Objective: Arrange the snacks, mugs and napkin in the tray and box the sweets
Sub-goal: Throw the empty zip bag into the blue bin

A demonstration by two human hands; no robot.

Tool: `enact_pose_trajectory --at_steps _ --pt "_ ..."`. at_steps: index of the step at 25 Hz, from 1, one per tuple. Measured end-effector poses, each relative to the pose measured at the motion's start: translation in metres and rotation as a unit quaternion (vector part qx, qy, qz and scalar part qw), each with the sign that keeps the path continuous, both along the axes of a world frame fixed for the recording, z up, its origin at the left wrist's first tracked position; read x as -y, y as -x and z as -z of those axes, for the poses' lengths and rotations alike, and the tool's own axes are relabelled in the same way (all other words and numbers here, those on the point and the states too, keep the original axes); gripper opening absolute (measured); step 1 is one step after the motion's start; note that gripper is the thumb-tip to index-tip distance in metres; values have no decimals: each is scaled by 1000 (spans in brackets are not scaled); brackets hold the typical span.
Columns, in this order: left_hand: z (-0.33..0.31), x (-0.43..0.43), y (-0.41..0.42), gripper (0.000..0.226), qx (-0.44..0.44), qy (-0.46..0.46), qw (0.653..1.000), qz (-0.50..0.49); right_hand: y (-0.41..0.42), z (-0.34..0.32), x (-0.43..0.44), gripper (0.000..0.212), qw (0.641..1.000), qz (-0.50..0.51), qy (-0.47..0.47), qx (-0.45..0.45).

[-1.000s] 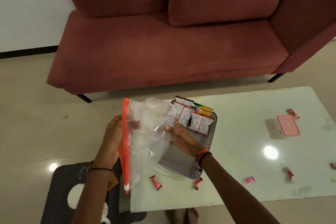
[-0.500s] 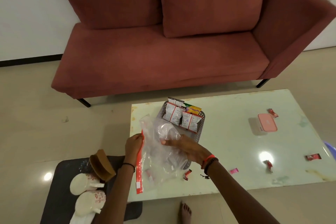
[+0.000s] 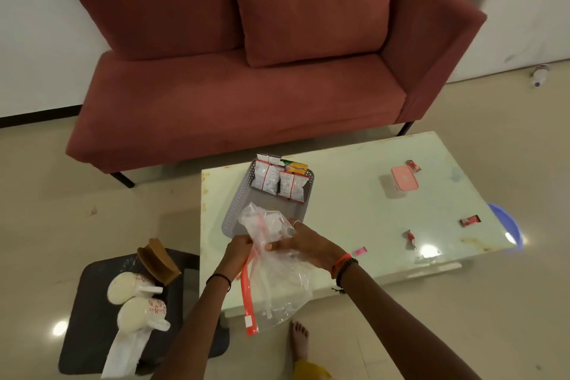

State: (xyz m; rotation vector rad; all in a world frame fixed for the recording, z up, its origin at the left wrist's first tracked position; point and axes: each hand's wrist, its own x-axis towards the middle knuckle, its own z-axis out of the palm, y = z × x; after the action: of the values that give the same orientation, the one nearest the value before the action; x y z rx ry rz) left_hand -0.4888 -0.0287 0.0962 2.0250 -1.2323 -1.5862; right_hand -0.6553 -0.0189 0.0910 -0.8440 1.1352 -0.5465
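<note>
Tray (image 3: 237, 203) sits at frame centre on the bench (image 3: 354, 219), snack packets (image 3: 279, 183) standing along its far end. Below it, both hands hold a clear bag (image 3: 277, 271): the left hand (image 3: 239, 251) has its fingers closed on the red-zip edge, and the right hand (image 3: 308, 245) grips the plastic. 2 mugs (image 3: 129, 288) and a napkin (image 3: 123, 352) lie lower left on a dark mat (image 3: 89, 302). A pink box (image 3: 404, 181) and loose sweets (image 3: 470, 220) lie on the bench at right.
</note>
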Motion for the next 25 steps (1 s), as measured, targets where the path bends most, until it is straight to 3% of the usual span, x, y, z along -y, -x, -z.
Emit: enact_pose_trajectory --at_steps 3,6,8,10,15,19,23,25 --pt "-5 -26 20 34 -11 -5 998 57 20 -4 -34 34 1000 -5 5 -14" --pt "-1 -44 38 30 24 14 989 144 47 -1 -63 32 997 67 -26 -31" --pt "2 -54 46 16 16 15 989 144 67 -1 -80 31 993 109 -44 -23" --pt "6 -59 57 17 24 17 992 125 87 -4 -93 25 986 157 -51 -22" --pt "18 -54 105 20 29 23 993 115 156 -4 -105 32 951 296 -55 -71" --pt "33 -41 161 25 30 37 991 124 236 5 -106 19 933 349 -43 -84" --pt "52 -24 247 24 27 46 989 140 337 25 -94 42 895 433 -28 -104" --pt "63 -17 306 25 20 42 989 139 397 37 -87 42 876 463 -24 -129"
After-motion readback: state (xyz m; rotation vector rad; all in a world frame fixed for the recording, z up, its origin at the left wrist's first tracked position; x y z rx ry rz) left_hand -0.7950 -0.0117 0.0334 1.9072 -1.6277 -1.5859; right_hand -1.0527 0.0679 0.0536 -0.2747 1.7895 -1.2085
